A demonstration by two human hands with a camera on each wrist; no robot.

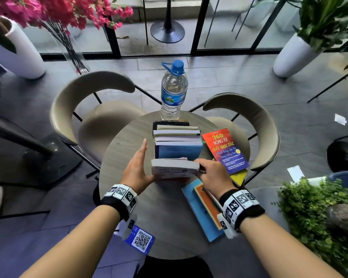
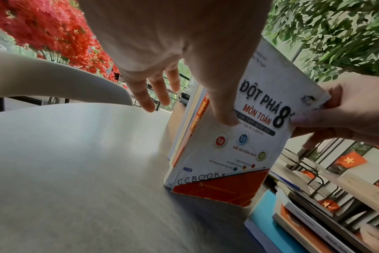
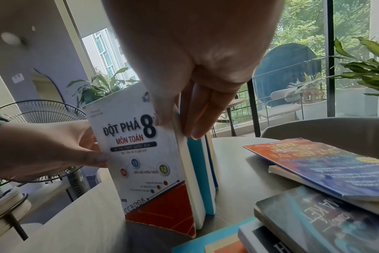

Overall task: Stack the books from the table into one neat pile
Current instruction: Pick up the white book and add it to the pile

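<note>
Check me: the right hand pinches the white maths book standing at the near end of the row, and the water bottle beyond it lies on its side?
No: the water bottle stands upright, as the head view shows. The rest holds: the right hand pinches the white maths book at the near end of the row.

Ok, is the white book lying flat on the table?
No, the white book stands on its lower edge on the table, and the right hand pinches it near the top.

Head camera: above my counter point(image 1: 161, 217), facing down. Wrist cameras: low, close, left and right, sharing the white maths book point(image 2: 227, 154).
</note>
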